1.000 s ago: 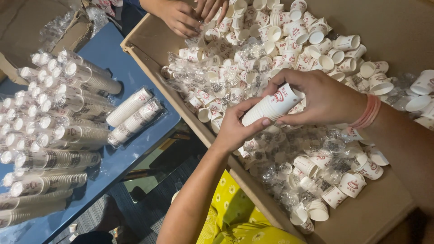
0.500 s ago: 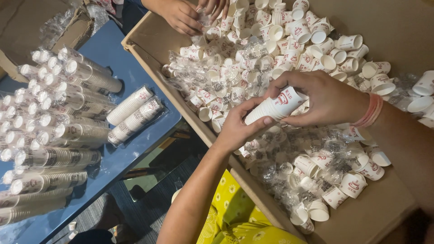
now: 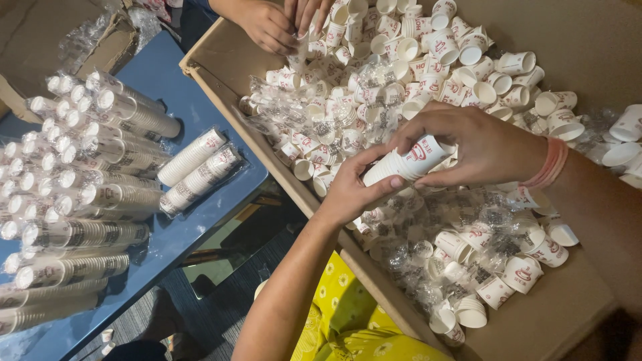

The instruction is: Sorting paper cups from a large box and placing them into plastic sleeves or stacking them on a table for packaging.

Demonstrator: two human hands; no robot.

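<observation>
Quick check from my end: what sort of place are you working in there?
Likely a packing or sorting workspace, not a kitchen: a big cardboard box of loose paper cups, wrapped cup sleeves on a blue table, and both hands gripping a cup stack.

A blue desk (image 3: 200, 113) fills the left side under warm indoor light. Beside it, a gap shows grey striped floor (image 3: 200, 301) below. Brown cardboard (image 3: 40, 40) lies at the top left corner.

Loose paper cups (image 3: 468, 60) fill the cardboard box (image 3: 575, 314) on the right; wrapped cup stacks (image 3: 80, 200) lie on the tabletop (image 3: 200, 100) to its left; two sleeves (image 3: 200, 167) lie nearest the box.
</observation>
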